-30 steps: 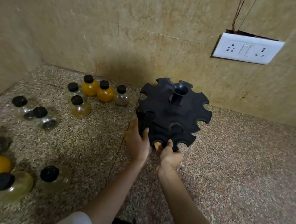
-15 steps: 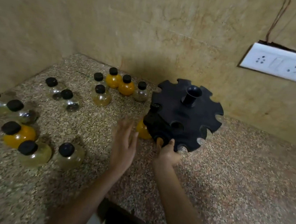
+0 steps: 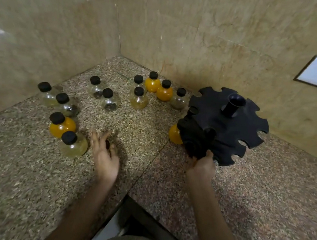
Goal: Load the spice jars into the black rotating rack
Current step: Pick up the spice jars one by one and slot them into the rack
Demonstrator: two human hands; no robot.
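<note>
Head view: a black plastic rotating rack with a notched rim and a centre tube (image 3: pixel 223 124) stands at the far right of the speckled granite bench (image 3: pixel 264 194). The right hand (image 3: pixel 202 165) grips the rack's near edge with curled fingers. One orange-filled jar (image 3: pixel 174 135) sits at the rack's left side. The left hand (image 3: pixel 106 159) is open, fingers spread, low over the bench. Round clear spice jars with black caps (image 3: pixel 107 100) stand loose to the left and far side.
</note>
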